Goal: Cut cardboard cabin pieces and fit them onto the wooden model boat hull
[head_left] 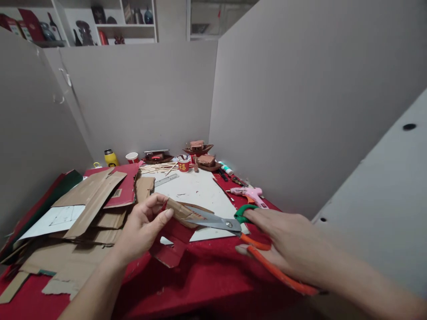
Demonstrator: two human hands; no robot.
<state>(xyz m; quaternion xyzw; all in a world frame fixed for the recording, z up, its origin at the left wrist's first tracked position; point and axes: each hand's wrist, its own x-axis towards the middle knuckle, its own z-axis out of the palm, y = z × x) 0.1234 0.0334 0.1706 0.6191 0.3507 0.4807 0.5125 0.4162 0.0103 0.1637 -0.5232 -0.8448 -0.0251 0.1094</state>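
Note:
My left hand (145, 226) pinches a folded piece of cardboard (173, 246), red on one face and brown on the other, above the front of the table. In my right hand (283, 233) is a pair of scissors (216, 221) with orange handles and a green wrap on one handle. The blades point left and lie against the brown part of the cardboard; whether they are cutting into it I cannot tell. Beneath both hands is a white board (193, 189) on the red tablecloth (156, 289).
Stacked cardboard (96, 191) with a drawn sheet (63, 220) fills the left side. At the back are wooden sticks (156, 169), a red cup (183, 165), model boats (198, 146) and a yellow bottle (110, 158). A pink glue gun (248, 192) lies right. Grey partitions (143, 98) enclose the table.

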